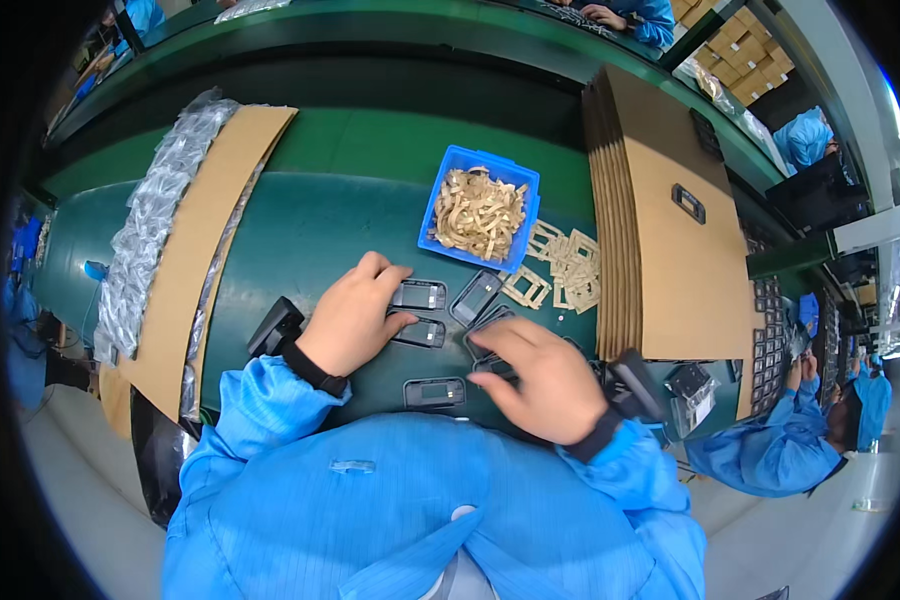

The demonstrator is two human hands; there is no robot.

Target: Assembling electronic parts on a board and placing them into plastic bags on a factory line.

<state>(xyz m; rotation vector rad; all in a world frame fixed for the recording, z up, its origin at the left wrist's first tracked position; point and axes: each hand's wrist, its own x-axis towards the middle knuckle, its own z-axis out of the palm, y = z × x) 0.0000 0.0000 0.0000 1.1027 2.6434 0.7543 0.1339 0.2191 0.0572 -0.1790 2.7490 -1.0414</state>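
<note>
Several black oblong plastic casings with a window lie in front of me on the green table. My left hand (353, 312) has its fingers and thumb about the left end of an upper casing (422, 294); its thumb also meets a lower casing (420, 332). My right hand (548, 382) is bent over another casing (490, 330), fingers on its top and thumb lower down, hiding much of it. A tilted casing (476, 297) lies just beyond those fingers. Closest to my body is a single casing (434, 393), apart from both hands.
A blue bin (426, 225) of tan curled strips stands ahead, beside a pile of beige frames (575, 268). Upright cardboard sheets (675, 270) wall the right side, with a black casing (688, 203) on them. Cardboard (205, 200) and clear plastic bags (160, 215) lie left. Other people work around.
</note>
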